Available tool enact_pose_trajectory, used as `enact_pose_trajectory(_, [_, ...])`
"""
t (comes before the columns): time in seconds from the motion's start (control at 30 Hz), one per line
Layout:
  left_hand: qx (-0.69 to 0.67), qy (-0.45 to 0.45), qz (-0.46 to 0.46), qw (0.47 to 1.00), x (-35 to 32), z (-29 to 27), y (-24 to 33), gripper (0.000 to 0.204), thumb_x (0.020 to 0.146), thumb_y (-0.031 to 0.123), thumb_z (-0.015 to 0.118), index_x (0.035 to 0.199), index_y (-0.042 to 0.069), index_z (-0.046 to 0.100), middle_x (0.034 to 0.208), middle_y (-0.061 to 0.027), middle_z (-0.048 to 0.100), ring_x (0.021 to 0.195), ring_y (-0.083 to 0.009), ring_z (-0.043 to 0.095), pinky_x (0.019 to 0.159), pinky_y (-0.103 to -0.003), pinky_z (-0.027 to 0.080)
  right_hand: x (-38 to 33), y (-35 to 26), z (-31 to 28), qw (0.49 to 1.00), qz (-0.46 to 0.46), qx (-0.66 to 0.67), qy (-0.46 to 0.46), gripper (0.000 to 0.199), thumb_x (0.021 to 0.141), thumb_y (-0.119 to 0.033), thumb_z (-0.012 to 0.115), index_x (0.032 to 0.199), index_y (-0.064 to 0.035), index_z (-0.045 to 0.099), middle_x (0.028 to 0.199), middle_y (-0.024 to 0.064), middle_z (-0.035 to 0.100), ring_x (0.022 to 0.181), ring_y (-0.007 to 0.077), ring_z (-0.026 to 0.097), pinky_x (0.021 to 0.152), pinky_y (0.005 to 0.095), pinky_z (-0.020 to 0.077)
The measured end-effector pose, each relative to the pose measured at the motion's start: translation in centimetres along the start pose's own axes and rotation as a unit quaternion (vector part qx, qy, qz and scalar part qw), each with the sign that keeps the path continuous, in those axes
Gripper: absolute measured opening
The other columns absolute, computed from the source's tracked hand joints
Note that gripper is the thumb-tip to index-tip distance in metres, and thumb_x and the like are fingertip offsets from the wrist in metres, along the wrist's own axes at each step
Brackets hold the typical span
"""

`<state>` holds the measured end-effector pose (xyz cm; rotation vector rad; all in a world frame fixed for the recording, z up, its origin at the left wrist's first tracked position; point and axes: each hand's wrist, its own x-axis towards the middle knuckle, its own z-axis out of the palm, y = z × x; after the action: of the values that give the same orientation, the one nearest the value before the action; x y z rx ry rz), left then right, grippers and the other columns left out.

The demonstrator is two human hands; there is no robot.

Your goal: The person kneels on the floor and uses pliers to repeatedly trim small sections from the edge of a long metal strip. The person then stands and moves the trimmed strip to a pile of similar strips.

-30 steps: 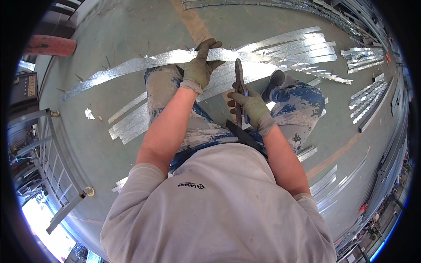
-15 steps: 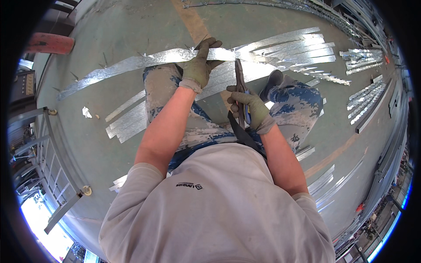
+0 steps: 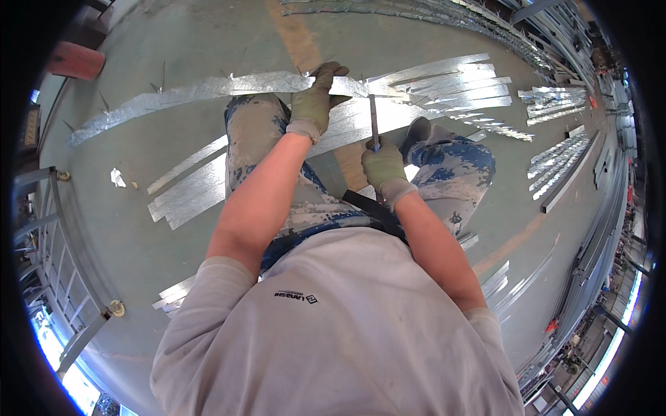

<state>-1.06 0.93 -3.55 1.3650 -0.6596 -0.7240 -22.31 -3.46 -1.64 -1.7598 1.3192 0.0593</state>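
A long shiny sheet-metal strip [image 3: 187, 91] lies across the concrete floor in front of my knees. My left hand [image 3: 313, 104], in a green work glove, grips the strip near its middle and holds it against my left knee. My right hand [image 3: 383, 165], gloved too, is closed on the handles of metal snips [image 3: 373, 119]; the dark blades point up toward the strip's lower edge just right of the left hand. I am crouched, with paint-stained trousers under both hands.
More cut metal strips [image 3: 187, 194] lie on the floor to my left, and several fan out at upper right [image 3: 451, 83]. Bundles of strips [image 3: 562, 166] lie further right. A metal frame with castors [image 3: 62, 243] stands at left. A red object [image 3: 76, 61] sits upper left.
My right hand has closed the snips and shifted slightly up toward the strip. The left hand stays on the strip.
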Motion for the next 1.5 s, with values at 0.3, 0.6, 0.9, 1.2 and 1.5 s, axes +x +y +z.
enact_pose_trajectory(0.3, [-0.255,0.108,-0.175,0.945,1.7,2.8,1.5,0.025,0.107,0.021,0.068,0.119,0.000,0.077,0.130,-0.0137,0.076,0.112,-0.0277,0.077,0.087,-0.037,0.071,-1.3,-5.6,-3.0,0.953,0.048,-0.296,0.032,0.060,0.101,-0.017,0.062,0.158,0.0002,0.053,0.135,0.0320,0.074,0.128,0.0466,0.072,0.108,0.0532,0.0586])
enact_pose_trajectory(0.6, [-0.230,0.109,-0.060,0.965,4.2,3.4,-5.0,0.021,0.102,0.017,0.073,0.111,-0.001,0.077,0.122,-0.0168,0.079,0.101,-0.0317,0.081,0.077,-0.041,0.074,-2.0,-9.2,-4.7,0.870,0.005,-0.486,0.086,0.048,0.100,-0.019,0.070,0.146,-0.0044,0.069,0.141,0.0216,0.075,0.131,0.0397,0.073,0.107,0.0491,0.0608])
enact_pose_trajectory(0.9, [-0.281,0.086,-0.158,0.943,2.8,3.4,0.4,0.024,0.105,0.021,0.071,0.114,0.000,0.077,0.124,-0.0131,0.078,0.104,-0.0288,0.079,0.079,-0.039,0.073,-3.5,-9.5,-4.7,0.884,0.030,-0.457,0.095,0.044,0.098,-0.019,0.073,0.138,-0.0016,0.076,0.141,0.0206,0.076,0.132,0.0378,0.073,0.107,0.0471,0.0612])
enact_pose_trajectory(1.2, [-0.271,0.072,-0.156,0.947,1.9,3.3,1.5,0.030,0.113,0.023,0.062,0.132,0.002,0.070,0.135,-0.0143,0.075,0.113,-0.0282,0.078,0.086,-0.036,0.072,-2.1,-6.3,-4.7,0.930,0.075,-0.348,0.094,0.057,0.098,-0.023,0.073,0.144,0.0076,0.057,0.143,0.0290,0.072,0.133,0.0441,0.072,0.108,0.0500,0.0603])
enact_pose_trajectory(1.5, [-0.237,0.053,-0.151,0.958,1.5,3.6,1.2,0.031,0.113,0.017,0.061,0.138,0.001,0.065,0.139,-0.0138,0.072,0.115,-0.0270,0.076,0.091,-0.036,0.070,-0.3,-1.8,-5.2,0.983,0.084,-0.162,-0.006,0.049,0.096,-0.014,0.071,0.140,0.0053,0.062,0.129,0.0274,0.075,0.121,0.0420,0.077,0.092,0.0513,0.0633])
